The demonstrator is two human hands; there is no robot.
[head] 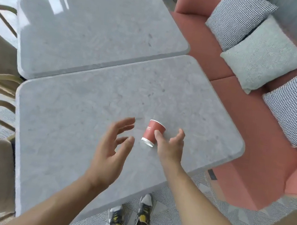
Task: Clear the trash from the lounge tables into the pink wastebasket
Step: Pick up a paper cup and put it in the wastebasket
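Though the pink wastebasket is out of view, one red paper cup lies on its side on the near grey table, not yet lifted. The right hand, fingers wide, has its thumb at the cup's right side; the left hand, also wide open, hovers just left.

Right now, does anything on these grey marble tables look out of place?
Yes: the red paper cup on the near grey marble table lies tipped over, white rim toward the person. No spill shows.
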